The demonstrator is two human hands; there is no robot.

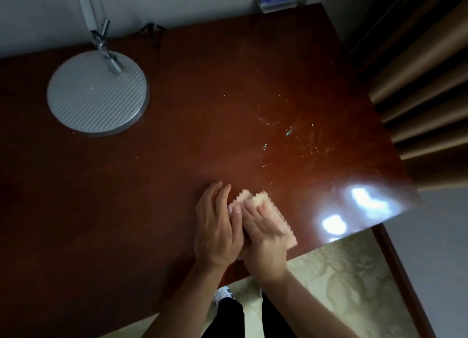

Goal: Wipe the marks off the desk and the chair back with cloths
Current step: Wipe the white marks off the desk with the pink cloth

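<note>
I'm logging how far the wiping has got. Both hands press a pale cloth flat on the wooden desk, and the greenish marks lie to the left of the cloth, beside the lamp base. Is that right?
Not quite. The head view shows the greenish marks beyond the cloth and to its right, well away from the lamp base. The rest holds: the left hand and right hand press the cloth on the desk.

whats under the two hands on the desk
A pinkish cloth with zigzag edges lies flat on the desk under the left hand and right hand. Its far and right edges show; the middle part beneath the palms is covered.
</note>
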